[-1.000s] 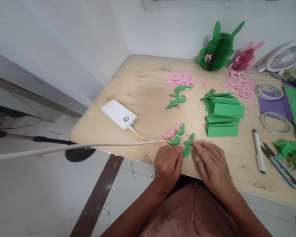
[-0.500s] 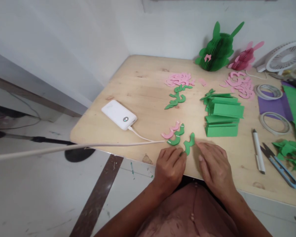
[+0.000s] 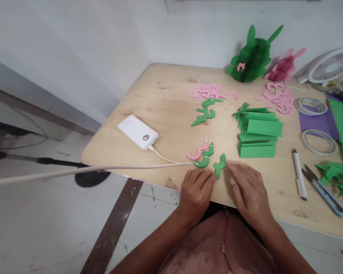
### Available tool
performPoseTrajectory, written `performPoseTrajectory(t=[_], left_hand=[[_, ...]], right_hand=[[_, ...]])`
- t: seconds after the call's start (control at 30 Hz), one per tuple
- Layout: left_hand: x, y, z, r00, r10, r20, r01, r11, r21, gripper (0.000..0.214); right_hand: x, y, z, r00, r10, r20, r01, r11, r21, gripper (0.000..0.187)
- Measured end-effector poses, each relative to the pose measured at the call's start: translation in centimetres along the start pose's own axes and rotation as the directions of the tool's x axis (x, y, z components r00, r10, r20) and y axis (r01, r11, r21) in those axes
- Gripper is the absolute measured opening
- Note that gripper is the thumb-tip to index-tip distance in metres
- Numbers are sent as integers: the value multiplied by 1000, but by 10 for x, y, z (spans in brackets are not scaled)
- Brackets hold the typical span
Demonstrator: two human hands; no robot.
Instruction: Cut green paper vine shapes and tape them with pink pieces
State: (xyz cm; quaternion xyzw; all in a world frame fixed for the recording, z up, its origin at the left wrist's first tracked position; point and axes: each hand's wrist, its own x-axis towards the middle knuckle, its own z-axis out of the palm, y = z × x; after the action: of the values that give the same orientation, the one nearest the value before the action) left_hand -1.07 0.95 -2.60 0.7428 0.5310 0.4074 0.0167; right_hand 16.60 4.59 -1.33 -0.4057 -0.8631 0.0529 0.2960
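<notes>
A small green paper cut-out lies near the table's front edge, between my two hands. My left hand rests on the table with curled fingers whose tips touch the cut-out's lower end. My right hand lies flat just right of it, fingers stretched, fingertip close to the piece. Just left of the cut-out sit another green curved piece and a pink one.
A white power bank with a cable lies at the left. A stack of green folded paper, pink cut-outs, tape rolls, a pen, snips, paper rabbits and a fan fill the right side.
My right hand drew back slightly from the green cut-out. The left hand's fingers shifted a little toward the piece, which tilted slightly on the table.
</notes>
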Motion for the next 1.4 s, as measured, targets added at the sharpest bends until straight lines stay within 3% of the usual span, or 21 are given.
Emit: performPoseTrajectory(t=[0.1,0.2,0.27,0.33,0.4,0.43,0.53,0.63,0.87,1.03,1.13,1.23,1.33,1.4], left_hand=[[2,2,-2,996,-79,-46,74,993,-92,19],[6,7,-6,941,-334,-55,302,903,-305,17],[10,9,-9,824,-567,19,496,704,-508,12],[15,10,-12,660,-733,164,616,404,-676,12],[20,10,-15,524,-795,306,638,128,-759,15],[22,10,-16,476,-801,363,631,24,-775,17],[27,10,-19,395,-795,460,601,-155,-784,22],[29,10,-21,371,-794,482,580,-208,-788,23],[30,11,-21,370,-794,482,577,-210,-789,22],[25,14,-18,433,-796,423,597,-99,-796,18],[18,16,-15,516,-790,330,624,83,-777,15],[12,15,-14,644,-744,178,620,372,-691,11],[8,13,-14,801,-599,1,506,677,-535,11],[7,11,-13,874,-480,-77,401,801,-445,13]], right_hand=[[-1,1,0,999,3,-35,-2,1000,8,45],[-2,2,-1,997,32,-69,-31,999,9,45],[-2,1,-2,995,60,-78,-59,998,8,44],[-2,0,-3,992,88,-92,-87,996,13,45],[-2,-2,-4,986,120,-116,-118,993,20,47],[-2,-3,-4,983,133,-129,-131,991,26,49],[-2,-4,-4,979,145,-141,-141,989,37,51],[-3,-3,-3,982,125,-141,-120,992,38,51],[-4,0,-2,985,119,-123,-117,993,26,48],[-3,0,-2,986,120,-117,-118,993,22,48],[-3,0,-2,986,123,-109,-120,992,34,48],[-3,0,-1,988,106,-111,-101,994,50,48],[-3,0,-1,989,101,-106,-97,994,46,46],[-3,0,-1,989,102,-109,-98,994,41,45]])
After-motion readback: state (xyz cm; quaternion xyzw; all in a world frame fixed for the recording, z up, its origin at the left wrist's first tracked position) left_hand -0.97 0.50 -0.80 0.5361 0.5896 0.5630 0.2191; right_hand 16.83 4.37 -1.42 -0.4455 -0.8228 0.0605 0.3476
